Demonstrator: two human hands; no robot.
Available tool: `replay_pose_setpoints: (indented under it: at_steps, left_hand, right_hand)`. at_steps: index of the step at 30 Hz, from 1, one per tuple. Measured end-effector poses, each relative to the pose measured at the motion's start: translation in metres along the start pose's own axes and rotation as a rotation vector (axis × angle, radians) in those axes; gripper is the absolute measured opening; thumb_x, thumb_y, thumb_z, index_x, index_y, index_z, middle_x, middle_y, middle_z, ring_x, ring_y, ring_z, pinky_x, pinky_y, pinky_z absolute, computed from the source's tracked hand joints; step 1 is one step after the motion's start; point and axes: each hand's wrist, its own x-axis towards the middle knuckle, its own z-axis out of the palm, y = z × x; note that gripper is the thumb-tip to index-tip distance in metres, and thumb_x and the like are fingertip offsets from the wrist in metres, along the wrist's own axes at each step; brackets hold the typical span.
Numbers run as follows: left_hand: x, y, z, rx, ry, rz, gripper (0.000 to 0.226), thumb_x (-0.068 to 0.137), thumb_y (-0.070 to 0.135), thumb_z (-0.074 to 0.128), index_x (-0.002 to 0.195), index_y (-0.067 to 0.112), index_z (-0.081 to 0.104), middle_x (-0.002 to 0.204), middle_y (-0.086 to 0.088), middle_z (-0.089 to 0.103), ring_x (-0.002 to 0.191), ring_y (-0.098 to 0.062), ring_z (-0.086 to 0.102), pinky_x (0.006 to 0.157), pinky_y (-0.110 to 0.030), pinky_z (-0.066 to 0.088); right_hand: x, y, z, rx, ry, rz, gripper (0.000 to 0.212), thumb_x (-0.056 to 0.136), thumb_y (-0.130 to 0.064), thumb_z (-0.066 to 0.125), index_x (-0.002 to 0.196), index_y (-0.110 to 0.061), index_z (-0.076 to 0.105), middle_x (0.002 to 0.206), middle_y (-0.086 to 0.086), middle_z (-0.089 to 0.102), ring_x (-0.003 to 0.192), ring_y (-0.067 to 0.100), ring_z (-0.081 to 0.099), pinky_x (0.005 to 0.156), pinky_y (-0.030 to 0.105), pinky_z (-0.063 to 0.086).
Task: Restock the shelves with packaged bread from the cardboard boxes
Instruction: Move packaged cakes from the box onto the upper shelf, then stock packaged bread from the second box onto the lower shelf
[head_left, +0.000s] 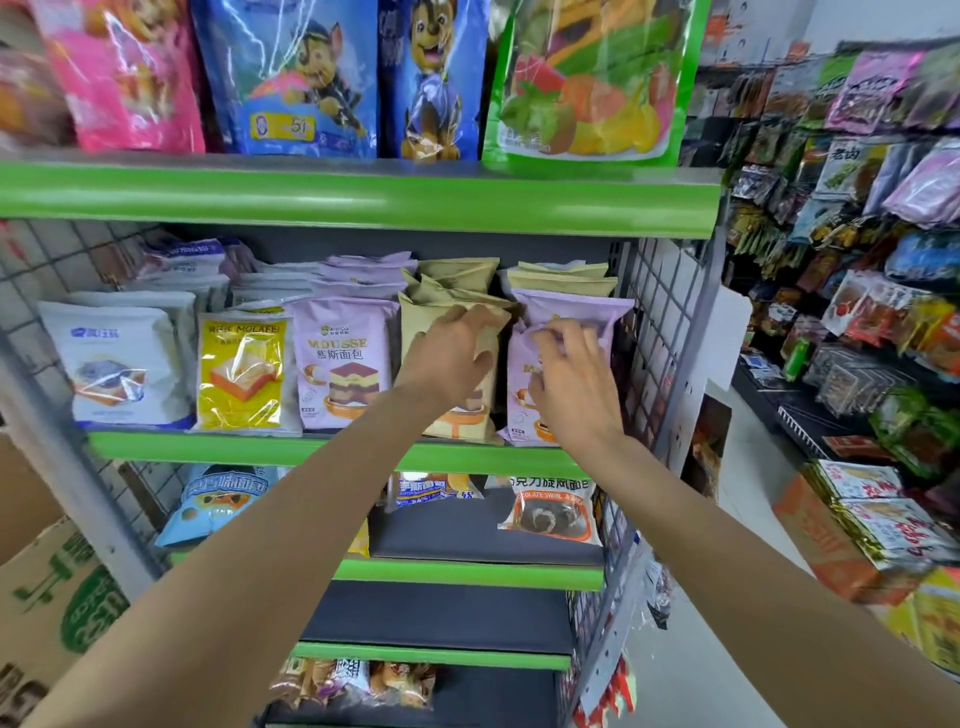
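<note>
Tan bread pkg (415, 332) is standing upright at front of the green-edged shelf (249, 448), w/ matching tan packs lying stacked behind. Lilac bread pkg (569, 312) is standing just beside it on the right, near the wire side panel, possibly leaning slightly. Cardboard box (49, 608) w/ green print is sitting lower left.

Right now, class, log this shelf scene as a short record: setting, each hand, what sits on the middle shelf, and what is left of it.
setting: shop shelving with green edges
left hand: fingers on the tan bread pack, front row
right hand: fingers curled on the lilac bread pack at the shelf's right end
middle shelf, left to right: white pack, yellow pack, lilac Mousse pack, then the two handled packs
lower left: cardboard box
</note>
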Motion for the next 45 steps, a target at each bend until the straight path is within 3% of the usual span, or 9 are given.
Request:
replay_pose_setpoints:
  at_steps: [11,16,19,22,26,30,36,40,45]
  left_hand:
    - [-0.139,-0.140,-0.074,-0.026,-0.042,-0.576,0.017,0.089,0.019,0.051,0.091,0.010,0.065,0.099,-0.015,0.070,0.089,-0.034,0.065,0.074,-0.038,0.052]
    - [-0.231,-0.209,-0.076,0.000,-0.227,-0.847,0.023,0.089,0.019,0.049,0.095,0.004,0.066,0.088,-0.015,0.067,0.083,-0.029,0.064,0.077,-0.034,0.053]
    - [-0.283,-0.246,-0.061,-0.015,-0.301,-0.989,0.027,0.093,0.017,0.047,0.107,0.002,0.065,0.103,-0.016,0.067,0.096,-0.031,0.065,0.085,-0.039,0.054]
    - [-0.331,-0.274,-0.038,-0.016,-0.314,-1.132,0.029,0.096,0.019,0.046,0.114,0.004,0.062,0.114,-0.013,0.065,0.104,-0.032,0.062,0.088,-0.037,0.052]
    - [-0.398,-0.302,0.010,0.010,-0.356,-1.322,0.032,0.098,0.026,0.041,0.117,0.006,0.057,0.116,-0.014,0.062,0.081,-0.026,0.058,0.064,-0.029,0.043]
    - [-0.469,-0.316,0.088,-0.036,-0.275,-1.577,0.031,0.097,0.021,0.041,0.120,0.006,0.054,0.111,-0.016,0.060,0.095,-0.033,0.057,0.086,-0.041,0.047]
    - [-0.570,-0.350,0.230,-0.073,-0.173,-1.757,0.026,0.088,0.020,0.048,0.108,0.008,0.057,0.114,-0.016,0.061,0.105,-0.035,0.056,0.085,-0.038,0.043]
    - [-0.634,-0.393,0.329,-0.073,-0.119,-1.743,0.040,0.086,0.027,0.055,0.122,0.011,0.050,0.126,-0.014,0.052,0.117,-0.035,0.048,0.093,-0.042,0.044]
    - [-0.681,-0.455,0.419,-0.221,0.195,-1.737,0.083,0.083,0.018,0.066,0.148,0.010,0.016,0.149,-0.013,0.025,0.136,-0.030,0.030,0.111,-0.041,0.034]
  right_hand:
    - [-0.034,-0.164,0.052,0.524,-0.546,-0.025,0.019,0.087,-0.012,0.057,0.101,-0.012,0.069,0.102,0.009,0.072,0.097,0.026,0.066,0.084,0.037,0.052]
    - [-0.088,-0.243,0.108,0.478,-0.861,-0.133,0.019,0.090,-0.019,0.053,0.101,-0.012,0.067,0.104,0.012,0.069,0.097,0.028,0.064,0.077,0.035,0.050]
    - [-0.120,-0.275,0.146,0.484,-1.043,-0.187,0.023,0.092,-0.020,0.046,0.096,-0.007,0.065,0.098,0.013,0.068,0.091,0.030,0.064,0.074,0.037,0.051]
    - [-0.149,-0.298,0.190,0.451,-1.198,-0.281,0.021,0.090,-0.017,0.047,0.096,-0.010,0.066,0.101,0.010,0.068,0.093,0.028,0.064,0.080,0.041,0.053]
    - [-0.198,-0.314,0.251,0.406,-1.354,-0.428,0.018,0.090,-0.017,0.049,0.092,-0.012,0.066,0.103,0.012,0.068,0.097,0.030,0.062,0.078,0.035,0.049]
    - [-0.269,-0.317,0.326,0.382,-1.450,-0.573,0.018,0.089,-0.016,0.050,0.095,-0.014,0.068,0.105,0.011,0.068,0.101,0.029,0.062,0.085,0.036,0.050]
    - [-0.388,-0.302,0.447,0.390,-1.432,-0.774,0.014,0.088,-0.017,0.057,0.093,-0.004,0.057,0.129,0.016,0.054,0.114,0.026,0.055,0.080,0.029,0.041]
    - [-0.471,-0.297,0.544,0.357,-1.510,-0.769,0.060,0.088,-0.028,0.060,0.141,-0.015,0.034,0.150,0.009,0.030,0.138,0.027,0.031,0.107,0.036,0.035]
    - [-0.540,-0.301,0.639,0.449,-1.486,-0.752,0.099,0.082,-0.031,0.069,0.151,-0.025,-0.002,0.159,0.004,-0.002,0.147,0.023,0.000,0.119,0.041,0.013]
